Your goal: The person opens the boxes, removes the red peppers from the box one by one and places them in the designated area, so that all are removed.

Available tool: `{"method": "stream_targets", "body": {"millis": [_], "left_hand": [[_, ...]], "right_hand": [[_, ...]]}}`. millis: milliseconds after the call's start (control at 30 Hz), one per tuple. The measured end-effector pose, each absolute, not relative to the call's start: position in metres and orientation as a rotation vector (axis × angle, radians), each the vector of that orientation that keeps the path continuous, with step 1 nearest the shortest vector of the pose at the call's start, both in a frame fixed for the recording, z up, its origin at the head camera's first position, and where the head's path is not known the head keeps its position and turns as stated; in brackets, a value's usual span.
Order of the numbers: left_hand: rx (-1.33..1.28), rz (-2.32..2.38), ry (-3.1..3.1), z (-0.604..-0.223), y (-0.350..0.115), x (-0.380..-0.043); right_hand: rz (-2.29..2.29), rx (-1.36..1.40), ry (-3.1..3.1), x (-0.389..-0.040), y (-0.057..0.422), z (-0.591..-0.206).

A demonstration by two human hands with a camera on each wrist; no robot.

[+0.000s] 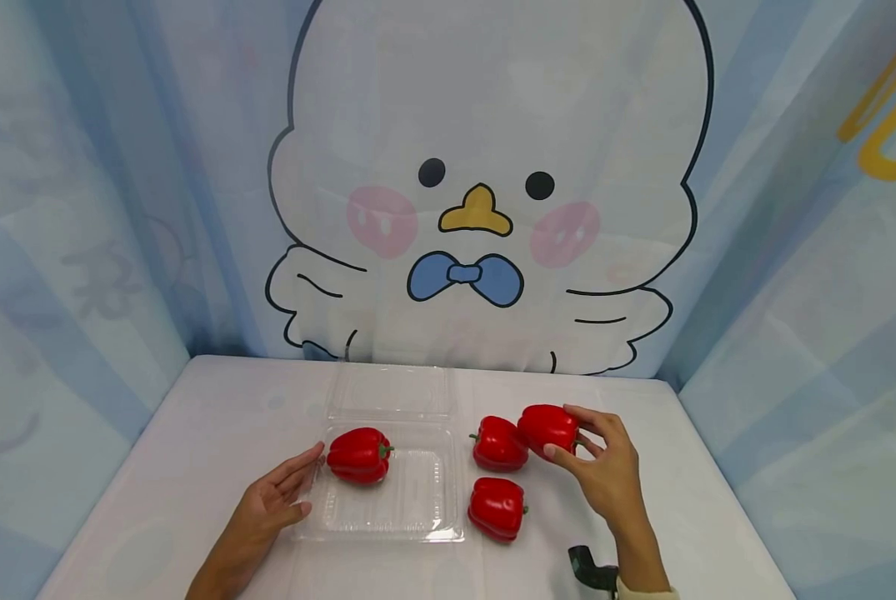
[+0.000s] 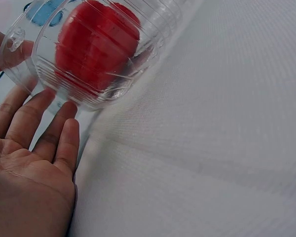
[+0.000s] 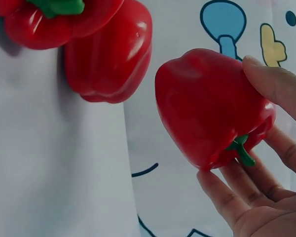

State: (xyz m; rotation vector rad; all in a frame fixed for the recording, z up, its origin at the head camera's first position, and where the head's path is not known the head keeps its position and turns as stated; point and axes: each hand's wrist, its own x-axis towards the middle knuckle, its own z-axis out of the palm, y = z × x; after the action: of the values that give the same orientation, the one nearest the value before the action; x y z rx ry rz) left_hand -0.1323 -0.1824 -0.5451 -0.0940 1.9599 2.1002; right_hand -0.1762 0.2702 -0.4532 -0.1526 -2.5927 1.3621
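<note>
My right hand (image 1: 605, 467) holds a glossy red bell pepper (image 1: 548, 429) between thumb and fingers; its green stem shows toward the palm in the right wrist view. A clear plastic clamshell box (image 1: 417, 500) lies opened on the table, its lid (image 1: 387, 392) folded back. Another red bell pepper (image 1: 360, 456) sits in the left part of the box, stem to the right. At the box's left edge is my left hand (image 1: 271, 496), fingers nearly straight and touching the rim, thumb apart from them. In the left wrist view that pepper (image 2: 98, 47) shows through the plastic wall.
Two more red bell peppers stand right of the box: a rear one (image 1: 498, 443) beside the held pepper and a front one (image 1: 497, 508). A black object (image 1: 590, 568) is near my right wrist. A patterned curtain (image 1: 493, 333) rises behind the white table (image 1: 680, 500).
</note>
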Motion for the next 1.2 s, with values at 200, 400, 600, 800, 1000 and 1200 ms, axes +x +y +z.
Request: {"method": "stream_targets", "body": {"millis": [200, 400, 600, 800, 1000, 1200], "left_hand": [[-0.090, 2.104, 1.962, -0.545, -0.182, -0.133], [-0.092, 2.109, 1.954, -0.547, -0.182, -0.133], [-0.100, 2.107, 1.958, -0.546, -0.182, -0.132], [-0.101, 2.103, 1.962, -0.546, -0.182, -0.132], [-0.105, 2.099, 1.968, -0.546, -0.182, -0.132], [-0.096, 2.097, 1.971, -0.546, -0.182, -0.133]], "right_hand": [[1.332, -0.205, -2.630, -0.176, 0.279, -0.459], [1.297, -0.221, -2.664, -0.177, 0.290, -0.466], [1.298, -0.245, -2.678, -0.179, 0.299, -0.474], [1.315, -0.290, -2.697, -0.180, 0.304, -0.481], [1.337, -0.320, -2.719, -0.182, 0.307, -0.485], [1.333, -0.341, -2.738, -0.183, 0.310, -0.490]]}}
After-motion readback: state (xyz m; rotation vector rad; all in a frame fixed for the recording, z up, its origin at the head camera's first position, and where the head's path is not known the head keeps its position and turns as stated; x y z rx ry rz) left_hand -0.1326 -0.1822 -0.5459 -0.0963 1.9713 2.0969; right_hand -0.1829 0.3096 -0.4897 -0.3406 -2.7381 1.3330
